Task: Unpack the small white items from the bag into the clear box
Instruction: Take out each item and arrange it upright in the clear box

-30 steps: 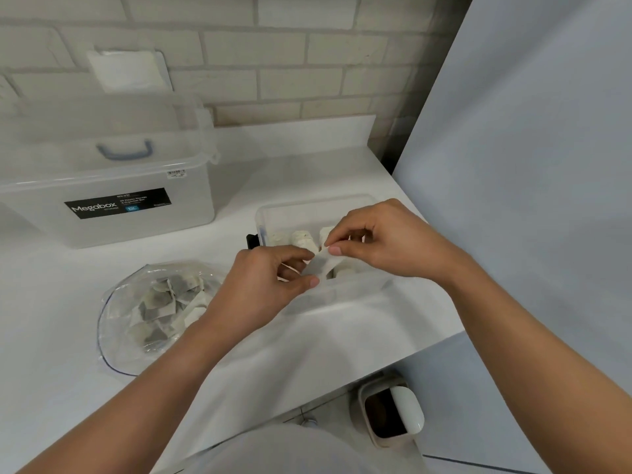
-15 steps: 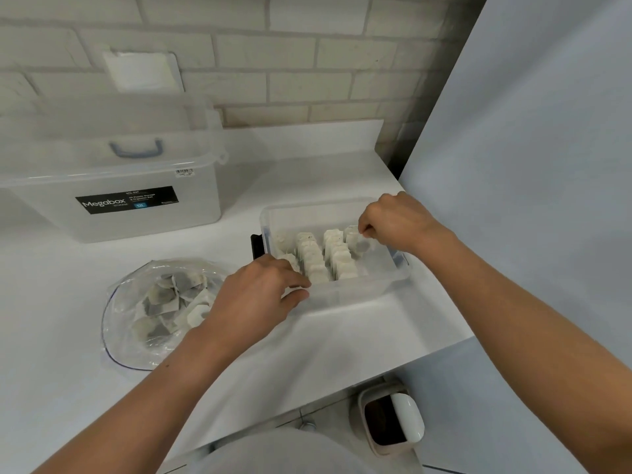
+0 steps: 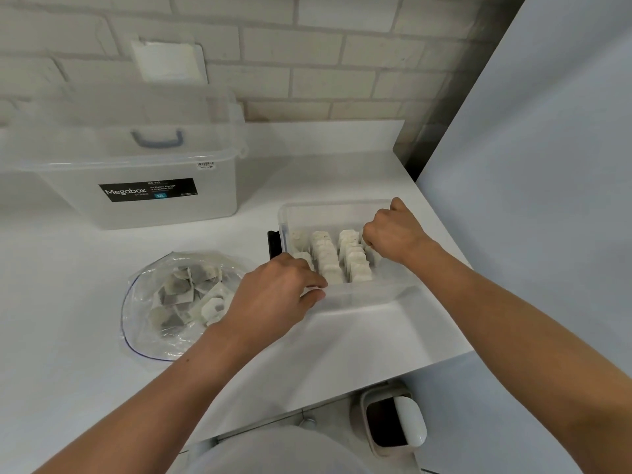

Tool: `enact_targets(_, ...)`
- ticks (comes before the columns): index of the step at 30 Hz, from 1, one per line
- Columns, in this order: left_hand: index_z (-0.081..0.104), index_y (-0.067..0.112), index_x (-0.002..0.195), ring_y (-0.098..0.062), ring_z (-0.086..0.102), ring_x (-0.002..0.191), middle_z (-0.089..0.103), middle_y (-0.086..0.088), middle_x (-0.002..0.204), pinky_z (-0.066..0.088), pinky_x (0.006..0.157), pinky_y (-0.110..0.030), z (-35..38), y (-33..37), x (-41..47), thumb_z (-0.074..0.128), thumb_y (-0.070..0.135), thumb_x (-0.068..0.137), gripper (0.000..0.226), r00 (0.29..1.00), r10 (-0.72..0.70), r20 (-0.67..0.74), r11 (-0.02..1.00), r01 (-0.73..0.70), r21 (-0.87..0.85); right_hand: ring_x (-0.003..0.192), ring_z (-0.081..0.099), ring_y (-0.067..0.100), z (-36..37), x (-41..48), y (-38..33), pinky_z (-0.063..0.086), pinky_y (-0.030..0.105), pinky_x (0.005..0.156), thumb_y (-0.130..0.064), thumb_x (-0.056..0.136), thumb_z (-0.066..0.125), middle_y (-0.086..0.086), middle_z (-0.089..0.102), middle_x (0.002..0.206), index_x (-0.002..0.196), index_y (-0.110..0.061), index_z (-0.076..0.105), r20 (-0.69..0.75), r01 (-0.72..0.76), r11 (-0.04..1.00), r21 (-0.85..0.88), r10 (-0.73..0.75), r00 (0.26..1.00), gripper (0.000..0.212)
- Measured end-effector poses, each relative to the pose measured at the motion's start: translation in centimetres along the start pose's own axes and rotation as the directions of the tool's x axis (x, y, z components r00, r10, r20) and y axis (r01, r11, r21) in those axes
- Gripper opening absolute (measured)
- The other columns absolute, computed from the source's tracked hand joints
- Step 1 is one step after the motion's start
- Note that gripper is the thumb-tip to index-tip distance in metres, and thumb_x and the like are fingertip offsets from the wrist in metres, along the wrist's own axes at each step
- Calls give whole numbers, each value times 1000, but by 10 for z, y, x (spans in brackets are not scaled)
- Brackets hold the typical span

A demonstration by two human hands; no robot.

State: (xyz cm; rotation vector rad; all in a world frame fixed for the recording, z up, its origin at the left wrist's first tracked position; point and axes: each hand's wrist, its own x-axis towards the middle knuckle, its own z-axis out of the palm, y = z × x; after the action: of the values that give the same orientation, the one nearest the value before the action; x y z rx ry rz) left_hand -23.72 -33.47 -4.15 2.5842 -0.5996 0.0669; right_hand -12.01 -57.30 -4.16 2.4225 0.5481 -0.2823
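**Both hands at the clear box, bag lying to the left**

A white table (image 3: 102, 336) runs along a pale brick wall (image 3: 342, 63). At the back left stands a big see-through storage tub (image 3: 136, 186) with a black label and a blue handle, well apart from the work. Below the table edge, on the floor, sits a small bin (image 3: 393, 419) with a white lid.

The clear box (image 3: 359, 295) sits near the table's right edge, a black clip on its left wall. Inside it, small white items (image 3: 328, 258) stand in neat rows, touching one another. Just left of the box lies the clear bag (image 3: 171, 302), open and flat, with more of the white items heaped loosely inside.

The left hand (image 3: 273, 299) rests on the box's near left corner, between bag and box, fingers curled against the rim; its grip is loosely bent and holds nothing I can see. The right hand (image 3: 393, 234) reaches into the far right of the box, fingers bunched downward among the rows; whether that grip pinches an item cannot be told.
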Motion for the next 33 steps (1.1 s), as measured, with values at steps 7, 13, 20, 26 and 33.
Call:
enact_targets(7,71,30,120,-12,59,113,64,14,118,57,80,-37,-4,-11,-16,69,35,93,27,995,88,-42,990,-92,-107,90,59,21,8,-5,9,30,38,87,-18,91,66,-3,69,84,100,-28,75,-188,-111,979,169,143,972,16)
enact_targets(13,78,23,103,-20,54,111,64,2,121,49,89,-32,-27,-52,-53,79,23,84,19,960,-16,-280,995,-12,-98,86,61,19,-25,-52,-5,46,35,84,-28,93,71,-5,77,100,108,-24,78,-388,-74,733,676,439,811,17)
enact_targets(20,79,20,93,-40,40,124,55,-14,133,40,96,-38,-57,-117,-98,85,20,80,15,880,-199,-431,973,229,18,72,66,14,-106,-96,-132,54,19,70,-13,88,79,-6,75,88,102,-16,80,-409,379,169,910,511,756,15)
enact_targets(26,75,32,111,-38,52,114,53,-6,136,54,81,-49,-49,-153,-118,89,28,73,41,925,-346,-157,934,355,33,98,68,13,-107,-58,-232,55,32,85,-17,97,62,-8,75,109,108,-22,77,-378,315,399,861,88,922,19)
enact_targets(33,45,25,148,-29,50,111,42,-2,139,55,85,-46,-45,-168,-120,78,1,72,86,966,-257,25,966,258,-23,96,66,28,-105,-29,-254,39,31,64,-22,98,52,-1,68,105,113,-27,70,-157,49,764,643,69,985,23)
